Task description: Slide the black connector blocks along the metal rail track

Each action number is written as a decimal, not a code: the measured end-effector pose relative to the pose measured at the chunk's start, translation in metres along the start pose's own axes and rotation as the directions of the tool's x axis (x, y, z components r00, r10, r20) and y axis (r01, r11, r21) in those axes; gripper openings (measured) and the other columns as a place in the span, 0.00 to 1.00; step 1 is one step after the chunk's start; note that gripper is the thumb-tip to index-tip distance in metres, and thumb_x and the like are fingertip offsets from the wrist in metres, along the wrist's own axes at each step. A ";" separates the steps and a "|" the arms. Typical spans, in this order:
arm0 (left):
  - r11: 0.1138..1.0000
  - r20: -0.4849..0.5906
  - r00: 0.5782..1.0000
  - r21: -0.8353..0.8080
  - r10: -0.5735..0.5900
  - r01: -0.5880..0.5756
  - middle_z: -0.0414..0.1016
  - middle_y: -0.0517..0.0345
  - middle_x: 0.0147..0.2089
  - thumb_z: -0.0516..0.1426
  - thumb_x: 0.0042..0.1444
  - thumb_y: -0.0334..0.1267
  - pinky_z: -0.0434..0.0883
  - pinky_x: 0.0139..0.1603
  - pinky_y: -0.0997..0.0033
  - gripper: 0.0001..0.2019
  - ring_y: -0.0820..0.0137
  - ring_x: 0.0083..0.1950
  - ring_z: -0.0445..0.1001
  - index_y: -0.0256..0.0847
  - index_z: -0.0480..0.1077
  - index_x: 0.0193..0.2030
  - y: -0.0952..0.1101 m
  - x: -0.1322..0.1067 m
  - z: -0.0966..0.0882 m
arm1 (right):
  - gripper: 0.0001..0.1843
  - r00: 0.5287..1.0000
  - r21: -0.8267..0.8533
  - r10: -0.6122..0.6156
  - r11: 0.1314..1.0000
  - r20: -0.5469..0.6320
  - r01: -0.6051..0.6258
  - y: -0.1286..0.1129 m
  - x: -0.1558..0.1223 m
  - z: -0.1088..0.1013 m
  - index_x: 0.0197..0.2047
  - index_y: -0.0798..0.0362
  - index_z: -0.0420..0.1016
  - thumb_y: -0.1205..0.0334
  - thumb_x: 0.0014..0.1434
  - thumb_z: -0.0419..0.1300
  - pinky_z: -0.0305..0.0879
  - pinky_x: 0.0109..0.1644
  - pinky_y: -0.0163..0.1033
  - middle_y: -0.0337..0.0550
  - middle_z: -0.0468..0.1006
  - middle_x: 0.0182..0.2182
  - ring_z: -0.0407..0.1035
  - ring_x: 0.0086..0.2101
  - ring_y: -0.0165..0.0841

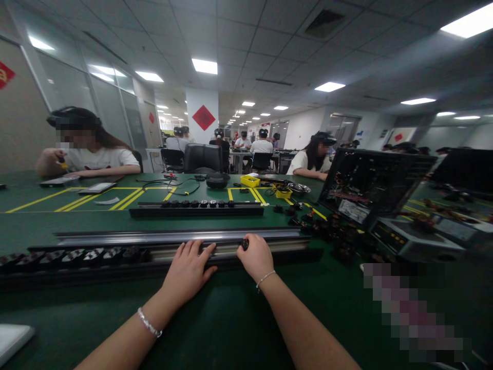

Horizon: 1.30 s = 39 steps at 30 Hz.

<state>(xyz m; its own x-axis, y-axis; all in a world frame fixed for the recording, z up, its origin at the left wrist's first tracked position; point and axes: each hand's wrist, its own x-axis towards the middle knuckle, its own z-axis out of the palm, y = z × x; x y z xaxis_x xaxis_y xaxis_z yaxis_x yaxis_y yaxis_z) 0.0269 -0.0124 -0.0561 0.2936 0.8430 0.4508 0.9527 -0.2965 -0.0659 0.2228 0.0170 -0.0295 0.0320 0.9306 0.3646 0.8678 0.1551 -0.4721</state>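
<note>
Pinched in the right hand [256, 259], a black knob [245, 243] sits at the rail [154, 237]; left hand [188, 272] lies flat, open.

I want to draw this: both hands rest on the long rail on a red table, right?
No, the table is green, not red; the head view shows it. The left hand and right hand do rest on the long rail.

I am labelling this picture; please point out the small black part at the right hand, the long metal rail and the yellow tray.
small black part [245, 243]: head view, its rounded top.
long metal rail [154, 237]: head view, its shiny upper strip.
yellow tray [250, 181]: head view, its front wall.
</note>
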 end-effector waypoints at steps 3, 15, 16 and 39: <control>1.000 -0.010 1.000 -0.009 0.000 0.000 0.65 0.46 0.57 0.51 0.55 0.51 0.57 0.59 0.48 0.25 0.55 0.58 0.63 0.49 0.62 0.59 -0.001 0.000 0.001 | 0.09 1.000 -0.006 0.007 1.000 0.006 -0.007 0.002 0.000 -0.002 0.37 0.53 0.72 0.65 0.51 0.54 0.58 0.48 0.37 0.46 0.76 0.38 0.67 0.42 0.36; 1.000 0.014 1.000 -0.002 -0.008 0.008 0.65 0.45 0.57 0.51 0.55 0.50 0.56 0.60 0.49 0.25 0.55 0.58 0.63 0.49 0.61 0.60 0.001 0.000 -0.002 | 0.09 1.000 -0.020 0.013 1.000 0.011 -0.013 0.007 0.001 -0.006 0.36 0.53 0.72 0.64 0.51 0.54 0.59 0.46 0.38 0.45 0.76 0.37 0.67 0.41 0.37; 1.000 0.015 1.000 0.001 -0.007 0.007 0.65 0.45 0.57 0.51 0.55 0.51 0.56 0.60 0.49 0.25 0.55 0.58 0.63 0.49 0.61 0.60 0.001 0.000 -0.002 | 0.09 1.000 -0.021 0.014 1.000 0.015 -0.014 0.007 0.001 -0.006 0.36 0.53 0.72 0.64 0.51 0.54 0.59 0.46 0.38 0.45 0.76 0.37 0.67 0.41 0.37; 0.999 0.030 1.000 0.044 0.000 -0.001 0.64 0.45 0.58 0.51 0.55 0.51 0.57 0.59 0.50 0.26 0.54 0.58 0.63 0.48 0.61 0.60 0.001 0.000 -0.004 | 0.09 0.996 -0.016 0.032 0.999 0.078 -0.031 0.010 0.004 -0.010 0.37 0.54 0.71 0.63 0.52 0.54 0.59 0.45 0.37 0.47 0.74 0.39 0.66 0.42 0.37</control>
<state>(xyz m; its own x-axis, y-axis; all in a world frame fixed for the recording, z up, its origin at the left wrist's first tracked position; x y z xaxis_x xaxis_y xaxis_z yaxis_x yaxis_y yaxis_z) 0.0271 -0.0142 -0.0528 0.2955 0.8559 0.4243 0.9550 -0.2775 -0.1052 0.2367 0.0194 -0.0245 0.0212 0.9583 0.2851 0.8741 0.1207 -0.4705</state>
